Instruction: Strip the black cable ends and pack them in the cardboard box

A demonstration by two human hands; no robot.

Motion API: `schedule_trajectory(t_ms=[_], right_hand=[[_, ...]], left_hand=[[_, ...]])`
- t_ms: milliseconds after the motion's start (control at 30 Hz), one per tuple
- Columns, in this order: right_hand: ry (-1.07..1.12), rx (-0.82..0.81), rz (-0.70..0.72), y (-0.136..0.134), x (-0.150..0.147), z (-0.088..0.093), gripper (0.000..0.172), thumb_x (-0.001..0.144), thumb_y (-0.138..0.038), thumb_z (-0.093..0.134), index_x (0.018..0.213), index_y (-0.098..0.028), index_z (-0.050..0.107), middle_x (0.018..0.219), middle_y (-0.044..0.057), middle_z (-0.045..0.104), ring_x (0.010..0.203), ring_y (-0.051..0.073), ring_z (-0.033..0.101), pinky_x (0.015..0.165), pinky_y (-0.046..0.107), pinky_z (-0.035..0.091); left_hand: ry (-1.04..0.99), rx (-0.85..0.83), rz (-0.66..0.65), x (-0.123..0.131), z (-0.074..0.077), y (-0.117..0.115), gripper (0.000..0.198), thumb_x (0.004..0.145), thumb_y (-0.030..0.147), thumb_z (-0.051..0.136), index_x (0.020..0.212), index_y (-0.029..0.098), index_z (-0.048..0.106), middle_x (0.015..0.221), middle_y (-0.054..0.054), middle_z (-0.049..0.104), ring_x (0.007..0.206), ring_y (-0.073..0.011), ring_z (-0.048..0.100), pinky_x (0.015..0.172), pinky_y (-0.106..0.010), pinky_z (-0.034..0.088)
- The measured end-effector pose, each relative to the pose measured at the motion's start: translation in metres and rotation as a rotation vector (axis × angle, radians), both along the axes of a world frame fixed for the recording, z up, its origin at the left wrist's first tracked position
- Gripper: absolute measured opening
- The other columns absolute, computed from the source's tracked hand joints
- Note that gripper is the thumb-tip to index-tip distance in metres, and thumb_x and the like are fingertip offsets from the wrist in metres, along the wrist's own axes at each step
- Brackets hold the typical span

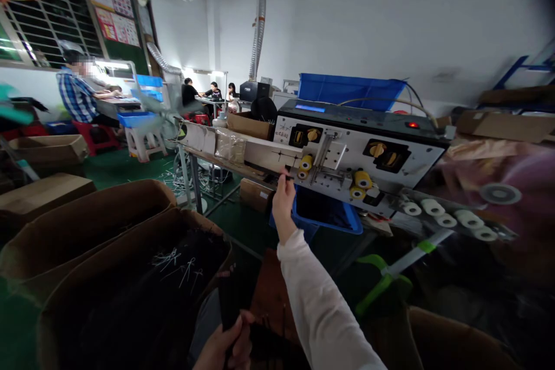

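Note:
My left hand is closed around a bundle of black cables, held upright low in the view. Stretched forward, my right hand is pinched at the front of a wire-stripping machine, just left of its yellow rollers. A short dark piece, seemingly a cable end, shows at the fingertips; the rest of it is hidden. Below the machine front is a blue bin, right of my hand.
Large cardboard boxes stand at left, one with dark cables and white ties. White rollers and a green-footed stand are at right. A person in a checked shirt and others sit at benches behind.

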State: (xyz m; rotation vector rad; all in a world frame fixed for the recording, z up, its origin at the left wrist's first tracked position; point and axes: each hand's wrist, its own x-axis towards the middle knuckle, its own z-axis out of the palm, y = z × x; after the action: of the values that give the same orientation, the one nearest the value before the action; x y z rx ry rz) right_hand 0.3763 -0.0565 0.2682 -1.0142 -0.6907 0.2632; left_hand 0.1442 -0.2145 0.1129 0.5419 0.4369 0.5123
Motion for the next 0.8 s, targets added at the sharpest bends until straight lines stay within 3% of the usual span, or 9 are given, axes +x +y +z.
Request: schedule_trajectory(t_ms=[67,133,200,267,367,467,633,733,800], right_hand=[[-0.257,-0.041,0.257,-0.043,-0.012,-0.019,0.032,0.089,-0.045,0.045,0.099,-0.02,0.063,0.103,0.006,0.065,0.093,0.016,0.06,0.08,0.029,0.048],[-0.438,-0.226,0.639,-0.088,-0.022,-0.037,0.033,0.088,-0.046,0.049,0.099,-0.02,0.064,0.086,0.005,0.068,0.075,0.015,0.062,0.067,0.027,0.05],[-0.508,-0.422,0.974,-0.128,-0.03,-0.05,0.03,0.088,-0.044,0.05,0.096,-0.019,0.065,0.078,0.004,0.069,0.068,0.015,0.063,0.062,0.026,0.049],[-0.492,-0.541,1.151,-0.158,-0.038,-0.058,0.026,0.089,-0.039,0.05,0.092,-0.019,0.066,0.078,0.003,0.069,0.069,0.014,0.064,0.062,0.025,0.049],[-0.48,-0.646,1.136,-0.181,-0.045,-0.064,0.021,0.088,-0.031,0.049,0.087,-0.019,0.067,0.078,0.001,0.07,0.061,0.012,0.062,0.055,0.022,0.046],[-0.482,-0.703,0.949,-0.187,-0.043,-0.069,0.02,0.088,-0.029,0.048,0.087,-0.02,0.066,0.074,0.001,0.069,0.055,0.013,0.06,0.051,0.022,0.044],[-0.539,-0.618,0.674,-0.188,-0.025,-0.089,0.024,0.089,-0.039,0.049,0.087,-0.023,0.067,0.098,0.006,0.066,0.094,0.022,0.062,0.085,0.035,0.047],[-0.496,-0.597,0.668,-0.187,-0.022,-0.114,0.029,0.088,-0.046,0.048,0.101,-0.027,0.066,0.119,0.008,0.059,0.114,0.025,0.053,0.099,0.04,0.04],[-0.414,-0.618,0.7,-0.187,-0.024,-0.133,0.036,0.088,-0.052,0.046,0.11,-0.029,0.064,0.117,0.008,0.06,0.115,0.026,0.053,0.101,0.042,0.039]], left_hand=[[0.015,0.011,0.046,-0.004,0.003,0.004,0.036,0.074,0.047,0.068,0.091,0.016,0.061,0.049,0.008,0.034,0.038,-0.0026,0.021,0.04,-0.019,0.022],[0.048,0.033,0.088,-0.006,0.01,0.009,0.03,0.079,0.043,0.065,0.091,0.016,0.06,0.05,0.007,0.036,0.039,-0.0027,0.022,0.041,-0.019,0.023],[0.097,0.064,0.132,-0.004,0.019,0.014,0.026,0.08,0.04,0.063,0.087,0.015,0.06,0.052,0.006,0.039,0.039,-0.0024,0.024,0.041,-0.018,0.023],[0.175,0.081,0.155,0.003,0.025,0.016,0.026,0.078,0.039,0.066,0.08,0.014,0.059,0.055,0.004,0.046,0.041,-0.0033,0.032,0.041,-0.018,0.027],[0.291,0.061,0.164,0.021,0.03,0.011,0.028,0.071,0.037,0.073,0.073,0.013,0.058,0.059,0.0,0.056,0.051,-0.0097,0.051,0.049,-0.021,0.039],[0.3,0.008,0.097,0.036,0.029,-0.001,0.031,0.068,0.037,0.075,0.078,0.013,0.059,0.067,-0.005,0.063,0.062,-0.0171,0.061,0.061,-0.028,0.047],[0.252,-0.1,-0.037,0.047,0.021,-0.02,0.041,0.073,0.047,0.068,0.093,0.013,0.057,0.082,-0.013,0.068,0.073,-0.0256,0.067,0.072,-0.04,0.049],[0.205,-0.02,-0.054,0.05,0.014,-0.022,0.043,0.072,0.052,0.067,0.091,0.014,0.058,0.079,-0.011,0.067,0.065,-0.0224,0.064,0.065,-0.034,0.046],[0.194,0.13,-0.062,0.05,0.008,-0.021,0.042,0.073,0.054,0.066,0.083,0.013,0.062,0.071,-0.009,0.064,0.06,-0.017,0.059,0.06,-0.028,0.04]])
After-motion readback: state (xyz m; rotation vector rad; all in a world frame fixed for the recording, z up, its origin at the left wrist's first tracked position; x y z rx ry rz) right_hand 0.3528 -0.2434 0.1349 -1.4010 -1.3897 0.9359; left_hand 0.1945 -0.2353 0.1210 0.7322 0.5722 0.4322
